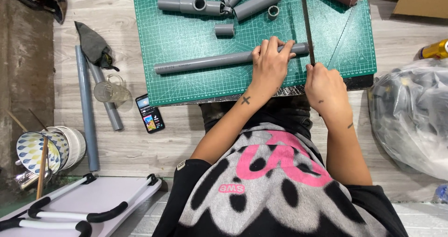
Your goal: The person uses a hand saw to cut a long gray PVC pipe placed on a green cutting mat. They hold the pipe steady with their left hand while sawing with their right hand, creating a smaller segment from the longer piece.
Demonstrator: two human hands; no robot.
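A long grey plastic pipe (200, 63) lies across the green cutting mat (186, 36). My left hand (269, 65) presses down on the pipe near its right end, fingers curled over it. My right hand (325, 85) grips the handle end of a thin dark saw blade (306, 22) that runs away from me and crosses the pipe's right end. Behind the pipe lie a short grey pipe piece (224, 30), a tee-jointed pipe (191, 5), another pipe length (258, 3) and a small ring (273, 11).
On the wooden floor to the left lie two grey pipes (87, 106), a glass mug (109, 91), a phone (150, 113), a dark cloth (94, 45) and stacked bowls (49, 149). A folded white table (84, 204) sits near left; a plastic bag (410, 115) and cardboard box (420, 1) at right.
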